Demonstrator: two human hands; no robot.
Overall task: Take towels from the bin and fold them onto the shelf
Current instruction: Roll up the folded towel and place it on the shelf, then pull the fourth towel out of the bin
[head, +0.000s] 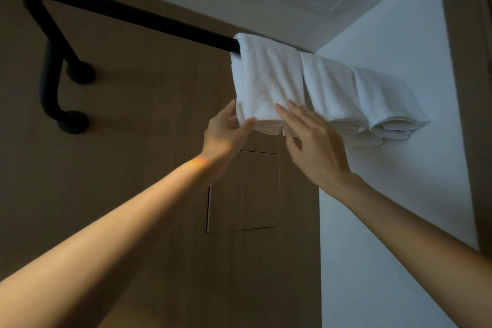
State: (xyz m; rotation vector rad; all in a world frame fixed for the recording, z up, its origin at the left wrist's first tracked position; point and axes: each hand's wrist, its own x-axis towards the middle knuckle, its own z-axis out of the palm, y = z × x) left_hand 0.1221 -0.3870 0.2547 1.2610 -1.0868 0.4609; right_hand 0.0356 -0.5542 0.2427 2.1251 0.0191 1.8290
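Note:
Three folded white towels hang side by side over a black tubular rack (149, 20) high on the wall. The leftmost towel (266, 74) is the one I touch. My left hand (226, 133) pinches its lower left corner between thumb and fingers. My right hand (311, 146) lies with straight fingers against its lower right edge. The middle towel (330, 90) and the right towel (383, 98) hang untouched toward the white wall. The bin is out of view.
The rack bends down at the left to two round wall mounts (77, 120). A square access panel (243, 192) sits in the brown wall below the towels. A white wall (386, 208) meets it at the right, with a door frame (468, 88) beyond.

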